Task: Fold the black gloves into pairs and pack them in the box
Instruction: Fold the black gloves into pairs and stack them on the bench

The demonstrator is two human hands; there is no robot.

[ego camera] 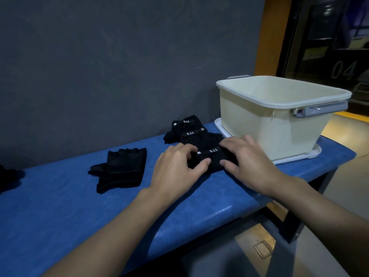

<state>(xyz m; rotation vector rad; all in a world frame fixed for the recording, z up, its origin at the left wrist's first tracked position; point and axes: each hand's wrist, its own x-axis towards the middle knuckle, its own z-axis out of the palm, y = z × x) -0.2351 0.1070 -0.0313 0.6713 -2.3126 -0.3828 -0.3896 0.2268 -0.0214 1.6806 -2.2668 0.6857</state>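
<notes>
Both hands pinched onto one folded black glove [211,157]: left hand [175,170] gripping its left end, right hand [249,166] its right, thumbs and fingers closed on the fabric. Resting on a blue padded bench [60,206], just in front of two more strapped gloves [189,130]. Further left, a folded pair [121,170]. To the right, a cream box [269,124] on its white lid [315,154]. Behind, a dark grey wall [99,66]; beyond, an orange frame [271,37] and dim glass.
</notes>
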